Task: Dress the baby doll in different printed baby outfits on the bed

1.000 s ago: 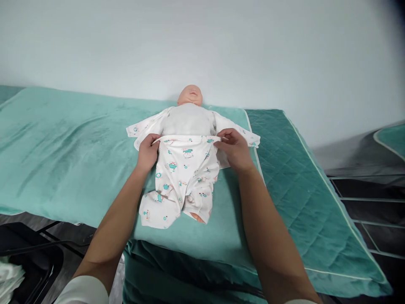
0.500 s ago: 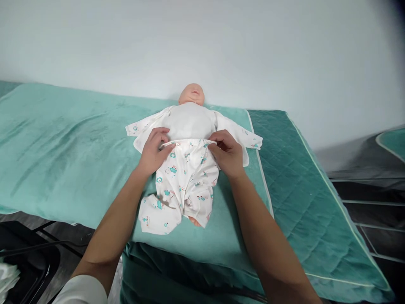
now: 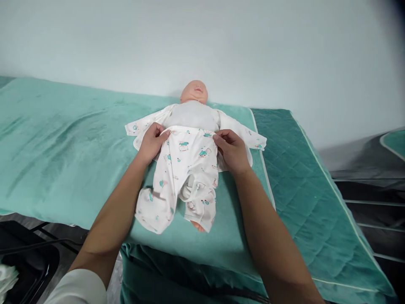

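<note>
From here I see the left hand (image 3: pixel 152 143) pinching one top corner of the little pants (image 3: pixel 186 157) on the doll (image 3: pixel 194 92) on the green blanket (image 3: pixel 79 164), soft-looking, probably light, best held by the waistband (image 3: pixel 193 129), and the right hand (image 3: pixel 233 151) pinching the other corner.

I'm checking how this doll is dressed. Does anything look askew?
Yes, the trousers look uneven: part of a foot shows at the right-hand hem, while none shows at the left. The jacket also lies open.
</note>
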`<state>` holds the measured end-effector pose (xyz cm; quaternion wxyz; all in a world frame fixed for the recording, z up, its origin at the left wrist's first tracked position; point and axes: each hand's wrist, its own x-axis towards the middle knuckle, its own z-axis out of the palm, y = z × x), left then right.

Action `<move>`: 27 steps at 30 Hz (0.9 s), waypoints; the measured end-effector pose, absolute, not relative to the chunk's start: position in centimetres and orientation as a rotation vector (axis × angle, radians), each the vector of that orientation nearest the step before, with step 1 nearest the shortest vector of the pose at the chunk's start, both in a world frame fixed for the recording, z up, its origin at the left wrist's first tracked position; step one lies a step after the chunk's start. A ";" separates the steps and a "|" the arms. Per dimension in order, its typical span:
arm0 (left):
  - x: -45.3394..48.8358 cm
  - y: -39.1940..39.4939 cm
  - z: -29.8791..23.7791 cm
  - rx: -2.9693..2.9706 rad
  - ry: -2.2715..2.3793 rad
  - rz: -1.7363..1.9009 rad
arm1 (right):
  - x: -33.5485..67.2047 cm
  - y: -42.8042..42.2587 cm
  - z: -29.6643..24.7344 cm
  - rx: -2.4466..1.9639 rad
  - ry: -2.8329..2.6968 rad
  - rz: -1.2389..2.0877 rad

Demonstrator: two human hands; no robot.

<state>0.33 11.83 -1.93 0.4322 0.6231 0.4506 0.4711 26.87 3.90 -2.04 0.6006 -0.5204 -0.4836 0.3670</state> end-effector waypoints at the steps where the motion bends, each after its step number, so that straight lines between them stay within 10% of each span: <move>1: 0.1 11.2 -1.8 1.547 1.108 1.162 | 27.0 3.8 -2.1 -1.203 -1.126 0.878; 27: 0.1 -15.8 -3.7 2.463 1.738 0.987 | 26.6 2.9 -1.7 -1.085 -1.237 0.872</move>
